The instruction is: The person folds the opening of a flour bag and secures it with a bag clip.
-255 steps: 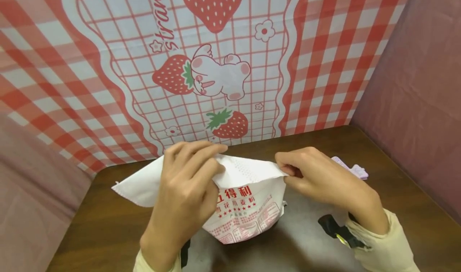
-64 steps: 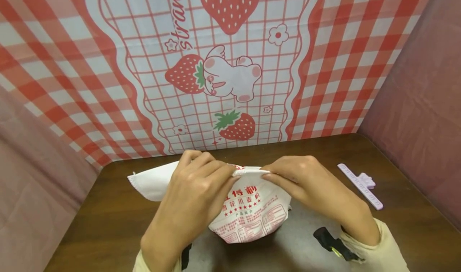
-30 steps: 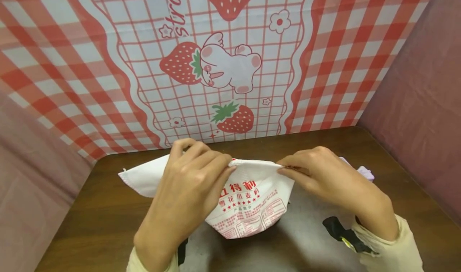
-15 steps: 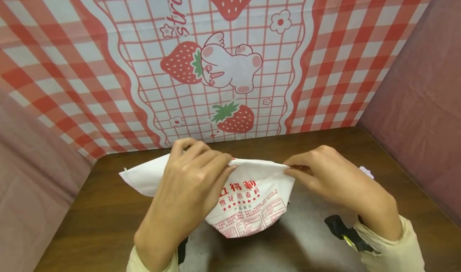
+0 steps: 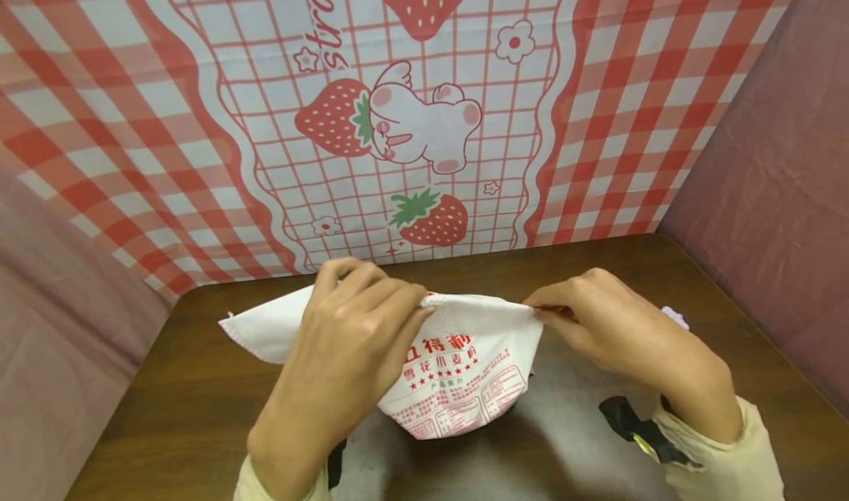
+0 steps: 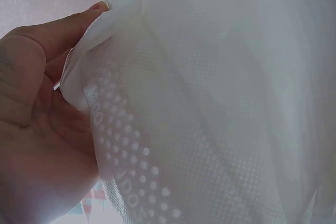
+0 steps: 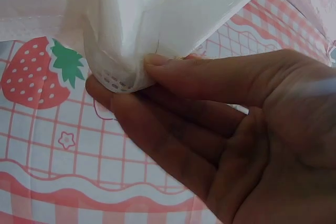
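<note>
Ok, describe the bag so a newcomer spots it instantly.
Start at the brown table below the strawberry-print cloth. Between the left hand and right hand is the white bag, pinched at its top. Red Chinese characters above red stars distinguish it from the cloth.

Your bag (image 5: 507,331): white, red lettering (image 5: 438,345), red stars (image 5: 443,374). Your sleeves (image 5: 723,453): cream. Backdrop (image 5: 623,103): red-and-white gingham, red strawberries (image 5: 438,221). Table (image 5: 179,390): brown.

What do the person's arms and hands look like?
Cream sleeves cover the arms. The left hand and right hand wear no gloves. A black gadget with a yellow bit is at the right wrist; something black shows by the left.
</note>
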`<state>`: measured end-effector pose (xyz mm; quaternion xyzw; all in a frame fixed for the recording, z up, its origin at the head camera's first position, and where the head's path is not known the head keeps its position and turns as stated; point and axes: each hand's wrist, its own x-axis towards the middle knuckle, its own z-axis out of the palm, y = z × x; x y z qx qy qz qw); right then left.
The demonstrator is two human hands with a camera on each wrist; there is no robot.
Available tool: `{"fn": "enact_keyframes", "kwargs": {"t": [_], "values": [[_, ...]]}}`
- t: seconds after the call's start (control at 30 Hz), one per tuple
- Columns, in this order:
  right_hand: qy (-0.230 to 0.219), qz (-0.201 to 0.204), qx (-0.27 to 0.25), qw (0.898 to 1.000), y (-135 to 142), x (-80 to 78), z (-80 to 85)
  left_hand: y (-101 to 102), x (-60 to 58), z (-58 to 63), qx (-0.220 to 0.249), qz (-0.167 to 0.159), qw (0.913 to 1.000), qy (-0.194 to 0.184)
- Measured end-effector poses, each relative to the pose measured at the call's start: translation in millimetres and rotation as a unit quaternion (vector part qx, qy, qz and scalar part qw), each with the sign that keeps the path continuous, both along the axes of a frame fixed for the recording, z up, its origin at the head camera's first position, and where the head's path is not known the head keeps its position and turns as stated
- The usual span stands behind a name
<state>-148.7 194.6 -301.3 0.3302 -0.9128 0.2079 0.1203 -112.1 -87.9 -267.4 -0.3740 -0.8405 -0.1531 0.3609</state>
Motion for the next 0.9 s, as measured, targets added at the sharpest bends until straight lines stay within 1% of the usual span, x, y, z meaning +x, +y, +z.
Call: {"fn": "enact_keyframes", "kwargs": {"t": [0.13, 0.23, 0.37, 0.47, 0.53, 0.6, 0.63, 0.77, 0.9], "values": [[0.015, -0.007, 0.005, 1.000, 0, -0.1, 0.2, -1, 0.4, 0.4, 0.002, 0.001, 1.0000, -0.001], [0.017, -0.003, 0.004, 1.000, 0, -0.2, 0.6, -1, 0.7, 0.5, 0.002, 0.001, 1.0000, 0.001], [-0.031, 0.000, -0.007, 0.999, 5, 1.4, 2.5, -1, 0.9, 0.1, 0.007, 0.000, 1.0000, -0.002], [-0.071, 0.007, 0.005, 0.997, 14, 4.6, 3.4, 0, 1.1, -0.6, 0.011, -0.003, 0.9999, -0.003], [-0.082, 0.011, 0.019, 0.996, 21, 6.7, 3.7, 1, 1.4, -0.9, 0.014, -0.006, 0.9999, -0.003], [-0.079, 0.006, 0.036, 0.996, 29, 8.1, 3.6, 2, 1.4, -1.2, 0.015, -0.007, 0.9999, -0.002], [-0.072, 0.000, 0.043, 0.996, 32, 8.4, 3.5, 2, 1.4, -1.5, 0.014, -0.008, 0.9999, 0.000], [-0.036, -0.050, 0.054, 0.997, 48, 10.9, 2.4, 1, 1.3, -2.0, 0.005, -0.005, 0.9999, 0.008], [-0.016, -0.098, 0.058, 0.993, 67, 14.9, -0.8, 0, 1.8, -1.6, 0.000, -0.005, 0.9999, 0.011]]}}
